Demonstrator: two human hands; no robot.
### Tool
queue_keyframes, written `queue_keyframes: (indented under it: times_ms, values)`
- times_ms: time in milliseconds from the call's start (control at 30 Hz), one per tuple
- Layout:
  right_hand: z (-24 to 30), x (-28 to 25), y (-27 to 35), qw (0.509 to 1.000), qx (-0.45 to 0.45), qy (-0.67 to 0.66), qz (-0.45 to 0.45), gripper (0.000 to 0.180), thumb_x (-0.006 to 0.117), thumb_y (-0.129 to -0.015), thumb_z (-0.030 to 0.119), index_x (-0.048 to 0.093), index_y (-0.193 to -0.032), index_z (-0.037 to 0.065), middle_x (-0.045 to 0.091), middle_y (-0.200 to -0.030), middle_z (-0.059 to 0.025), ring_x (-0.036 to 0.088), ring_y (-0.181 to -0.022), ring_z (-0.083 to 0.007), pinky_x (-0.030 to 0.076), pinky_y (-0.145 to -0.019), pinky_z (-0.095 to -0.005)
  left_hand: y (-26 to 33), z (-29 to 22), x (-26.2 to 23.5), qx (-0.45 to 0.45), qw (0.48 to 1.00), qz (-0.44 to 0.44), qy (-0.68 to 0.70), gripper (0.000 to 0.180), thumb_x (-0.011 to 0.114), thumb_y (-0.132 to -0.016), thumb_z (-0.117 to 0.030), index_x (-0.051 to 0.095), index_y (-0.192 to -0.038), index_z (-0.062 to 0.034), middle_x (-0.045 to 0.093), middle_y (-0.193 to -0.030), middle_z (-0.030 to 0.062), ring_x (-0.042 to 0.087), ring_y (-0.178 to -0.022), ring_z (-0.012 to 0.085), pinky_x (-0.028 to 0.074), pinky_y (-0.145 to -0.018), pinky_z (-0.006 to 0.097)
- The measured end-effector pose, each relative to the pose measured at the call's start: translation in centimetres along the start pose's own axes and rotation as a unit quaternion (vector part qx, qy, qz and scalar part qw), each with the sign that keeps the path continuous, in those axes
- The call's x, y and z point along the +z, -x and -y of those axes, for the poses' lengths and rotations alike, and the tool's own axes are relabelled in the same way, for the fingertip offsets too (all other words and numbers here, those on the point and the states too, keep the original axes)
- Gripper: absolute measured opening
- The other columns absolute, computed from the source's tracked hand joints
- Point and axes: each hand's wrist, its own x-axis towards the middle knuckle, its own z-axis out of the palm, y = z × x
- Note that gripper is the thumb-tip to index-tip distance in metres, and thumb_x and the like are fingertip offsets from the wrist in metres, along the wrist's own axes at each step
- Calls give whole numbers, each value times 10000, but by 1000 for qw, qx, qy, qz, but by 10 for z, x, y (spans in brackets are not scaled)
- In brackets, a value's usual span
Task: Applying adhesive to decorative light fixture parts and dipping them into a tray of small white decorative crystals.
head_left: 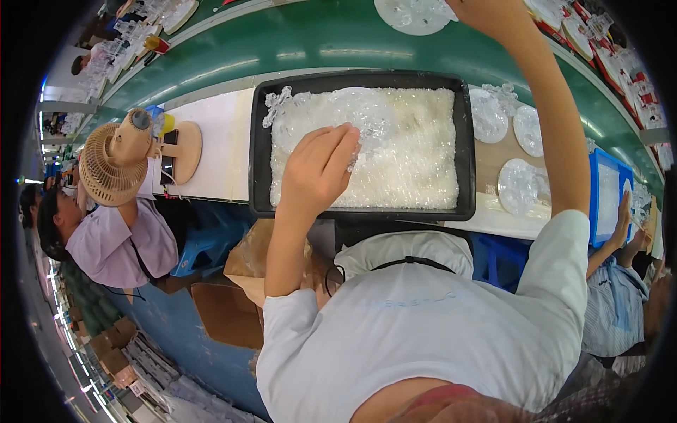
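My left hand (317, 163) is over a black tray (467, 151) filled with white, glittering granules (416, 166). Its fingers are pressed together, and a small clear, sparkling bit shows at the fingertips; what they grip I cannot make out. Just beyond them, a clear round plastic piece (361, 106) lies on the granules. A clear, branching ornament (277, 106) rests at the tray's far left corner. My right arm stretches to the far side, where my right hand (486, 13) is at a clear disc (416, 15) on the green surface. The upper edge cuts off its fingers.
Several clear discs (520, 187) lie right of the tray. A beige fan (116, 158) stands left, near a seated person (123, 240). At the right, another person works by a blue tray (599, 197). An open cardboard box (224, 314) sits below the table, near blue stools (204, 243).
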Motion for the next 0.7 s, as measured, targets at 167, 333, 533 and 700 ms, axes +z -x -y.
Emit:
queue_keyframes:
  times_ms: [167,333,533,700]
  values:
    - [30,-32,58,991,27,-108,-69,127,665,-800,160,672,-786,33,649,-707,-199,659,-710,-393,523,-664,-487,15,5,-8,-34,996,-80,15,296,754,-712,78,692,-1000,43,711,-969,171,694,-858,342,591,-790,389]
    - [59,-3,106,956,0,-189,-223,145,754,-831,69,703,-963,36,687,-794,-113,629,-590,-244,496,-549,-290,11,18,-5,43,990,-127,41,321,763,-688,81,689,-1000,70,712,-986,212,703,-893,342,587,-856,458]
    - [65,7,126,955,35,-188,-228,206,781,-798,44,716,-993,56,707,-838,-100,635,-606,-238,502,-550,-286,2,14,-10,137,989,-54,35,280,769,-711,9,682,-972,61,712,-981,207,705,-909,333,585,-863,460]
    - [67,11,128,945,52,-229,-226,204,786,-789,51,723,-984,60,696,-816,-103,620,-599,-235,490,-545,-286,0,10,-14,159,986,-36,31,233,745,-741,6,680,-959,58,711,-982,204,704,-928,333,588,-862,456]
